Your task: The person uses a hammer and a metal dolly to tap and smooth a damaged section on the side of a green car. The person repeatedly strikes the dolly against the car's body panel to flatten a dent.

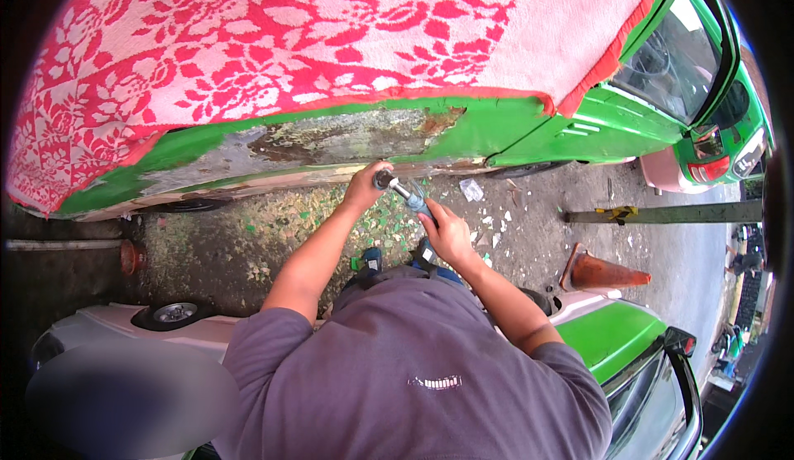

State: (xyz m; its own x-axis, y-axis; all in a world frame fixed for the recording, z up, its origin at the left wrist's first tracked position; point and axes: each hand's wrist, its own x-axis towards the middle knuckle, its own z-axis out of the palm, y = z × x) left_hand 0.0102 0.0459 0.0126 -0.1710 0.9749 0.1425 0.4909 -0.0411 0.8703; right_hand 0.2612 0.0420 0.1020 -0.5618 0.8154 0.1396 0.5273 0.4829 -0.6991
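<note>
Both my hands are on a grinder (402, 190) with a blue-grey body, a silver neck and a dark round head. My left hand (362, 189) is closed around the head end, close to the car's side. My right hand (447, 232) wraps the body at the rear end. Just beyond the tool stands a green car (504, 129), its lower side stripped to a rusty, grey and brown patch (347, 139). Whether the head touches the panel, I cannot tell. A red and pink floral blanket (331, 38) covers the car's upper part.
Green and pale paint chips (331, 232) litter the ground around my shoes (372, 259). An orange cone (608, 272) lies tipped over at right, below a metal pole (670, 213). Behind me stands a second car (608, 336), green and pale pink. Another green car (728, 150) is at far right.
</note>
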